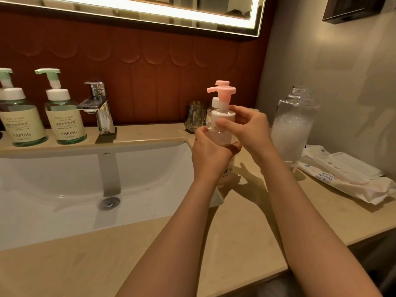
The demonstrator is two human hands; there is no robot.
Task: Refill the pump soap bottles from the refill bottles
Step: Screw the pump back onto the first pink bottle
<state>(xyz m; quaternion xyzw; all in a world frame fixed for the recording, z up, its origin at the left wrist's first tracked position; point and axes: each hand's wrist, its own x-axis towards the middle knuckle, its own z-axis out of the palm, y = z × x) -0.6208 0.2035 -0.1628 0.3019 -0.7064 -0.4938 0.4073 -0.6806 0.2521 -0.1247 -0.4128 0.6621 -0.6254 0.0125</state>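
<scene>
left hand (211,152), right hand (248,129) around bottle (221,137)

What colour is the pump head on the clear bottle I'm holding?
Pale pink: the plastic pump head shows best in the head view.

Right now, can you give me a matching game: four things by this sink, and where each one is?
Things: 1 pink pump bottle; 2 foamy clear bottle; 3 green pump bottles; 4 wipes pack.
Places: A left of the faucet; B lying at the counter's far right; C gripped by left hand and right hand; D standing uncapped beside the wipes.
Pairs: 1-C, 2-D, 3-A, 4-B.
</scene>
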